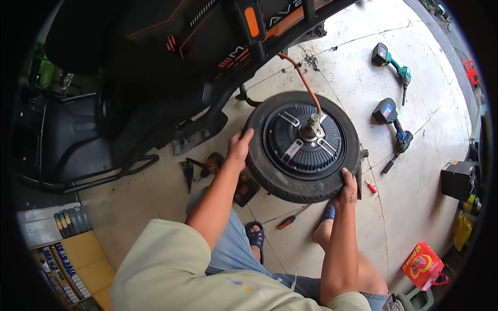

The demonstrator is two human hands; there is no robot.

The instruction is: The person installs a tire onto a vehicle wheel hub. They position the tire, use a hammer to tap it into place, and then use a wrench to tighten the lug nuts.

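both hands on a scooter hub-motor wheel

the hub-motor wheel (302, 146) lies flat on the concrete floor (353, 78) beside the black scooter (171, 62), an orange cable (301, 78) running from its axle up to the frame. the left hand (239, 146) grips the tyre's left edge, fingers curled over the tread. the right hand (348, 187) clasps the tyre's lower right edge. two cordless power tools (392, 127) lie well apart to the right, and a red-handled screwdriver (286, 222) lies near the person's sandalled feet.
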